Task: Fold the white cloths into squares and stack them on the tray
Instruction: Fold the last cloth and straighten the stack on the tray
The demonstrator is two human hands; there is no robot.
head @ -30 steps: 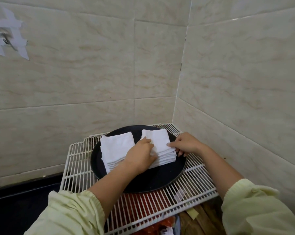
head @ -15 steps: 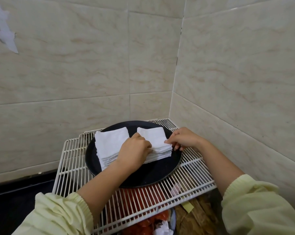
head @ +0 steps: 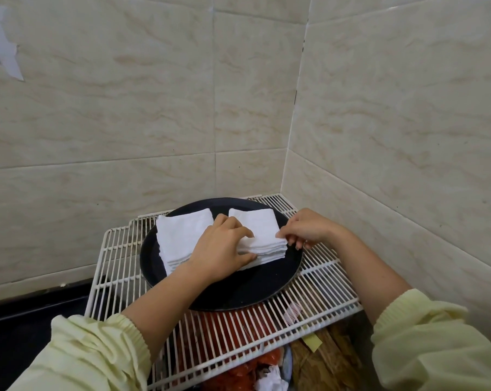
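- Black round tray (head: 238,292) sits on a white wire rack (head: 326,277), pushed into the corner of two tiled walls (head: 125,122).
- 2 piles of folded white cloths on the tray, side by side w/ a narrow gap between them: left pile (head: 179,235) and right pile (head: 262,224). Both are square-ish and many layers thick.
- L hand (head: 220,249) grips the right pile at its near-left corner: fingers curled over the top, thumb laid along the front edge of the layers. The wrist covers part of the left pile's near-right corner.
- R hand (head: 306,228) is curled at the right pile's right edge; thumb and a fingertip pinch the upper layers there, other fingers tucked under, over the tray's rim.
- Left pile isn't gripped by either hand.
- Both forearms are bare, w/ pale yellow sleeves (head: 97,356) pushed up.
- Under the rack: red stuff (head: 224,325), seen through the bars, can't tell what it is; crumpled white paper (head: 269,379) at the bottom edge.
- Torn white scrap (head: 4,52) is stuck on the wall, top left.
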